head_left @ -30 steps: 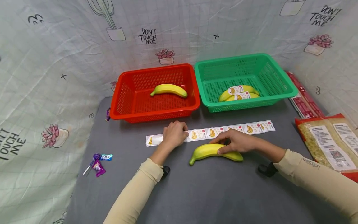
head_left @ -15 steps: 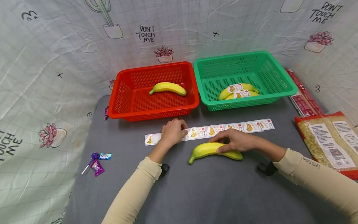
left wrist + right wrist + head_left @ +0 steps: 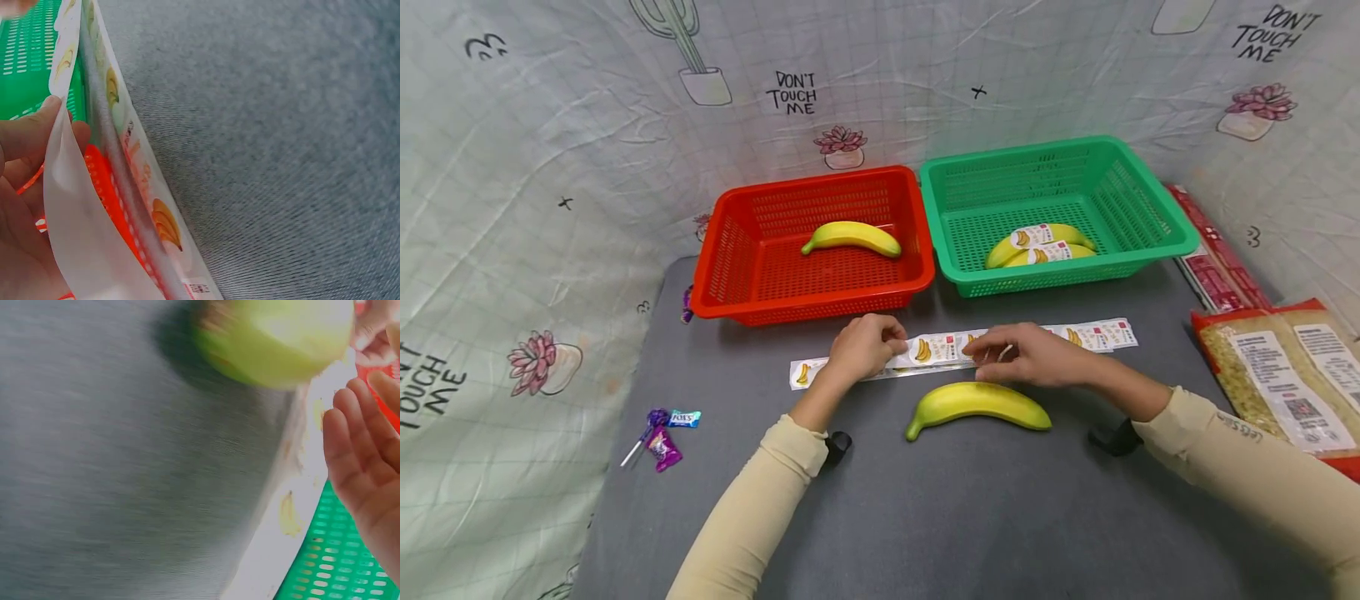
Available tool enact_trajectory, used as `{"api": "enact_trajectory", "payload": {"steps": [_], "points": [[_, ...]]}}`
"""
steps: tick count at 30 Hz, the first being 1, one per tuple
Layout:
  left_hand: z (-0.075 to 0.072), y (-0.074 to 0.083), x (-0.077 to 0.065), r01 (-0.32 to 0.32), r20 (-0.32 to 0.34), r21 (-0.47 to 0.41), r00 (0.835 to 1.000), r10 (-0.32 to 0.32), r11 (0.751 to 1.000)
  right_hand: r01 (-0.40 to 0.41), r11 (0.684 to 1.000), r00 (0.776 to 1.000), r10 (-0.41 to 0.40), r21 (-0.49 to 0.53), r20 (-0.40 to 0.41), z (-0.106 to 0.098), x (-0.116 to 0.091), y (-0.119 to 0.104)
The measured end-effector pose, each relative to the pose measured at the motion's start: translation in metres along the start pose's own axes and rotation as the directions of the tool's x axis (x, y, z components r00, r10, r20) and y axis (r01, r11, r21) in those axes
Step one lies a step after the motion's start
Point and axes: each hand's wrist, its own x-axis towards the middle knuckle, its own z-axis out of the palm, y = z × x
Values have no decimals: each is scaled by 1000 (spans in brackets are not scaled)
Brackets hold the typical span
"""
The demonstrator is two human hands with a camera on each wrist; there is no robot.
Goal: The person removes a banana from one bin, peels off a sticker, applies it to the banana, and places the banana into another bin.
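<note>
My left hand (image 3: pixel 863 346) pinches a strip of banana-print stickers (image 3: pixel 934 347) between thumb and fingers. In the left wrist view the pinched strip (image 3: pixel 81 194) is raised, its blank part curving down over a second sticker strip (image 3: pixel 147 181) lying on the table. My right hand (image 3: pixel 1033 357) hovers at the middle of the strip, and its fingers (image 3: pixel 353 434) are spread with nothing between them in the right wrist view. A yellow banana (image 3: pixel 981 402) without a sticker lies just in front of the right hand.
Behind stand a red basket (image 3: pixel 805 305) with one banana (image 3: pixel 853 238) and a green basket (image 3: pixel 1060 271) with two stickered bananas (image 3: pixel 1048 242). A grain bag (image 3: pixel 1288 379) lies at right, a lollipop (image 3: pixel 643 433) and wrapped candies (image 3: pixel 662 450) at left.
My right hand has let go of the banana and moved up and left over the sticker strip. The left hand has raised part of the strip off the one beneath.
</note>
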Motion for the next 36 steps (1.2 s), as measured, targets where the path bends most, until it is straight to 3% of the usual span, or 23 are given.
{"api": "enact_trajectory", "payload": {"steps": [5,13,22,36], "points": [[-1,3,-1,-20,20,-44,1000,21,999,3,996,993,-13,-91,-114,-10,29,-9],[1,9,-3,-46,33,-68,998,48,997,-34,991,999,28,-131,-46,-6,64,-12],[1,9,-3,-67,18,-69,998,68,995,6,994,1000,-10,-111,-29,-1,72,-12],[0,5,-5,-61,16,-57,998,62,997,-5,994,1000,2,-106,-31,2,74,-12]]}}
